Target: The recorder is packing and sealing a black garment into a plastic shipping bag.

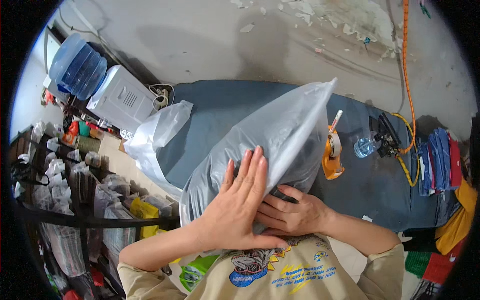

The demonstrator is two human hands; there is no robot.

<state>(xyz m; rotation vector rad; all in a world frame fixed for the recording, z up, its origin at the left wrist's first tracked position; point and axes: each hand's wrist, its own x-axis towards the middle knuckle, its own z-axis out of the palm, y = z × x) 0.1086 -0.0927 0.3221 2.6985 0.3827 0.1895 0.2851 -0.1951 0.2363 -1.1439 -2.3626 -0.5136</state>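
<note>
A large translucent plastic bag [240, 150] with dark, folded-looking contents lies before me on a table with a blue-grey cover [360, 191]. My left hand [242, 198] is spread flat on top of the bag, its fingers extended and slightly apart. Against the bag's near right side is my right hand [296, 212], fingers bent and pressed on the plastic; whether it pinches any of it I cannot tell. The bag's pointed far corner stretches up and to the right.
Right of the bag are an orange tape dispenser [332, 157], a clear bottle [364, 147] and folded jeans [438, 161]. An orange hose [408, 75] hangs at right. Another plastic bag [153, 138] drapes over the left edge, near a water dispenser [122, 99] and racks of wrapped goods.
</note>
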